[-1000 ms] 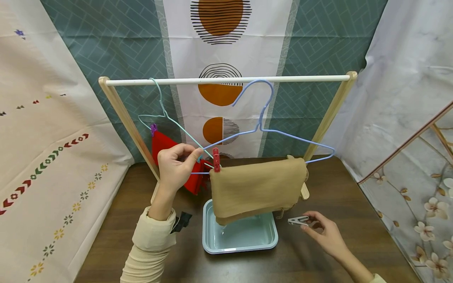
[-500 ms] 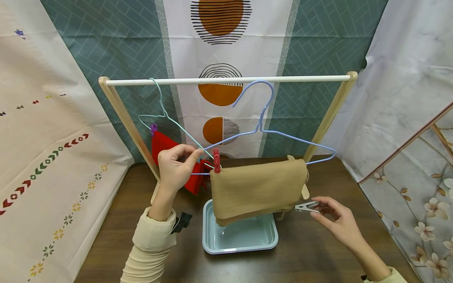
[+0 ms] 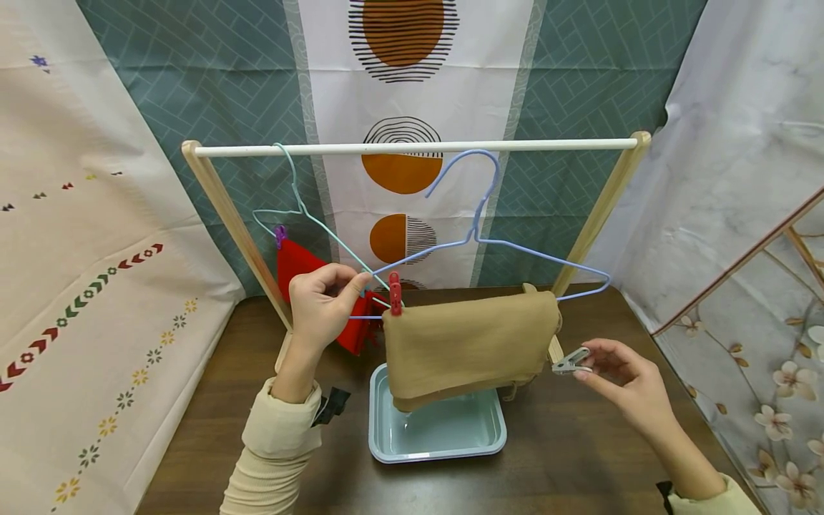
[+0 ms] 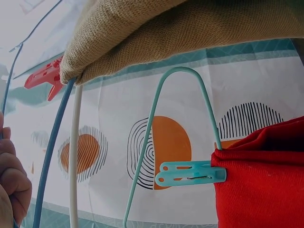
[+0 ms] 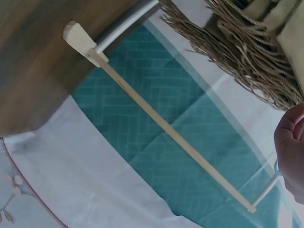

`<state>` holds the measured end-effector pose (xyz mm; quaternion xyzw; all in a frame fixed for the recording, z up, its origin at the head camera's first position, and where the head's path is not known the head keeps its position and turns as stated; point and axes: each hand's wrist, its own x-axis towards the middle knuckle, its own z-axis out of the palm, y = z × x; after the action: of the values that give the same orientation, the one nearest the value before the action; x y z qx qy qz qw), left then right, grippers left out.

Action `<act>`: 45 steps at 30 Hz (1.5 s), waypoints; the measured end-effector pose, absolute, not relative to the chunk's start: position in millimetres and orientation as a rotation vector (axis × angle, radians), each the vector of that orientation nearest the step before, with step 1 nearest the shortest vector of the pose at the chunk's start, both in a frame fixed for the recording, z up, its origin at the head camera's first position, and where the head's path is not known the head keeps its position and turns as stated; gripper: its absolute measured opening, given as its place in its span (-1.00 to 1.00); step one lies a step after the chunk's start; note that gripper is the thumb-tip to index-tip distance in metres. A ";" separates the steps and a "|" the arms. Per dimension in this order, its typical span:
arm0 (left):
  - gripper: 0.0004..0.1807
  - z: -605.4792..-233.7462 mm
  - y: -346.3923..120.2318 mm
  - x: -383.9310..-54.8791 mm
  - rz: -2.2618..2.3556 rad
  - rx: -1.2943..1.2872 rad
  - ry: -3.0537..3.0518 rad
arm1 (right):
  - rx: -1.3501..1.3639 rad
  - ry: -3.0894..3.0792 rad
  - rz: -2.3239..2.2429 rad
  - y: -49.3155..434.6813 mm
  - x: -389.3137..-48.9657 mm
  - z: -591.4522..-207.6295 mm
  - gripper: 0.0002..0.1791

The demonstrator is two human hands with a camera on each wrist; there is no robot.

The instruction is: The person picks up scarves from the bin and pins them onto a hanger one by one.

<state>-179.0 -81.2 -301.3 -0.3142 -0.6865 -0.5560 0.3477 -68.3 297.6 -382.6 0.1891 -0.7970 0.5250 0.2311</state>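
My left hand (image 3: 318,304) pinches the left arm of a blue hanger (image 3: 515,245). Over the hanger's bottom bar a tan cloth (image 3: 473,347) with a fringe hangs folded. A red clothespin (image 3: 395,295) clips the cloth's left end to the bar. Between thumb and fingers, my right hand (image 3: 634,386) pinches a grey clothespin (image 3: 571,361), just right of the cloth's lower right corner and apart from it. In the right wrist view the right hand (image 5: 292,147) sits at the edge, its clothespin hidden. The left wrist view shows the left hand (image 4: 13,180) on the blue wire.
A white rod (image 3: 412,149) on wooden posts spans the back. From its left side hangs a teal hanger (image 3: 347,249) with a red cloth (image 4: 261,185), held by a purple clothespin (image 3: 280,236) and a teal clothespin (image 4: 190,173). A pale blue tub (image 3: 444,456) stands below the tan cloth.
My right hand has moved up and to the right with the grey clothespin, from near the tub to beside the cloth's right side. The left hand and blue hanger have barely moved.
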 end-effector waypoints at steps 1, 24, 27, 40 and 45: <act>-0.89 -301.5 -81.3 -178.9 -1.439 -0.814 -1.781 | 0.521 -2.178 1.471 297.6 -69.4 -379.8 -0.53; -0.88 -301.9 -81.0 -176.7 -1.435 -0.829 -1.780 | 0.760 -1.778 1.544 288.3 -101.7 -323.9 -0.75; -0.89 -301.8 -81.1 -176.8 -1.437 -0.834 -1.777 | 0.750 -1.833 1.456 287.5 -106.1 -316.5 -0.73; -0.89 -299.3 -79.2 -174.9 -1.447 -0.853 -1.751 | 0.696 -2.183 0.858 288.2 -132.2 -303.3 -0.69; -0.89 -298.4 -79.1 -173.9 -1.447 -0.857 -1.741 | 0.682 -2.182 0.860 284.0 -136.6 -306.0 -0.71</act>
<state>-173.9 -79.1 -298.4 -0.3313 -0.6729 -0.5593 0.3530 -136.6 284.0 -306.0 0.2625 -0.8392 0.3307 0.3427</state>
